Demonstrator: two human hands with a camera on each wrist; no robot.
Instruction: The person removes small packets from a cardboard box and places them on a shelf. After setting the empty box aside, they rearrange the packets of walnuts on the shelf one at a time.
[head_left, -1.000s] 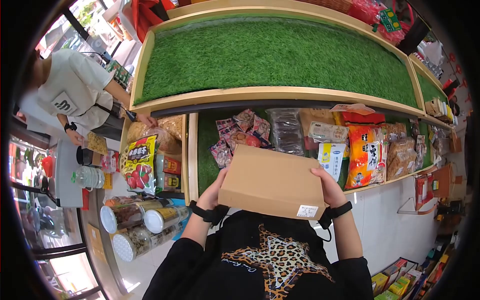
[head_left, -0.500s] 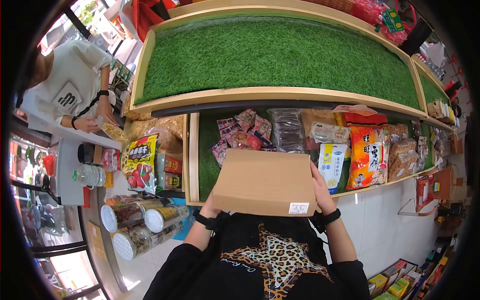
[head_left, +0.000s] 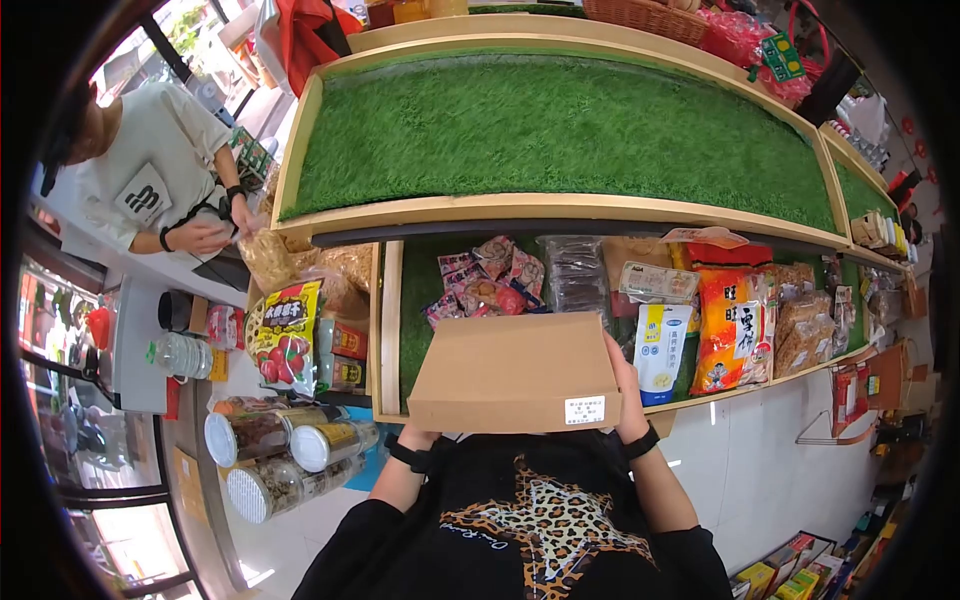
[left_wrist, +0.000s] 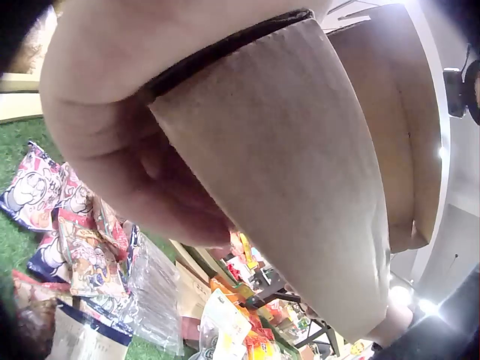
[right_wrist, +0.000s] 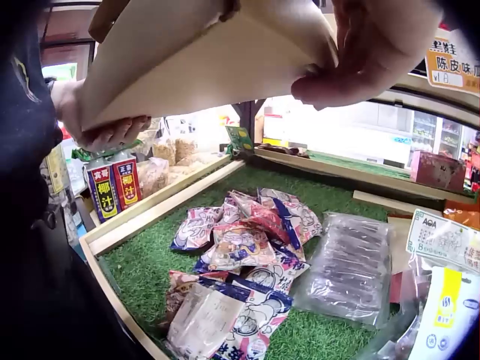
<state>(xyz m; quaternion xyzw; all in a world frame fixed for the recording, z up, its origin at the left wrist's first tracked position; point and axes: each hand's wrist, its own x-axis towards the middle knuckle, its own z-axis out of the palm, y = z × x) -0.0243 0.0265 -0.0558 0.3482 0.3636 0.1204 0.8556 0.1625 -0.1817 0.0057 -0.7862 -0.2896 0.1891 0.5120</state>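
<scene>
A brown cardboard box (head_left: 515,365) with a white label (head_left: 585,411) on its near side is held up in front of the chest. My left hand (left_wrist: 127,135) grips one end, its fingers wrapped under the edge. At the opposite end my right hand (head_left: 628,395) holds on, with the thumb and fingers around the corner in the right wrist view. Beyond and below the box, small pink and blue snack packets (right_wrist: 240,247) lie on the green turf of a display bin. Beside them sits a clear pack of dark sticks (head_left: 575,277).
To the right lie a white-and-blue pouch (head_left: 662,345) and an orange cracker bag (head_left: 733,320). A raised shelf of green turf (head_left: 560,135) spans the back. Clear jars (head_left: 330,445) stand at lower left. Another person (head_left: 165,170) handles a bag at far left.
The box has shifted left and slightly toward the body, with both hands on it. The other person has turned to the bin and brought a clear bag over it.
</scene>
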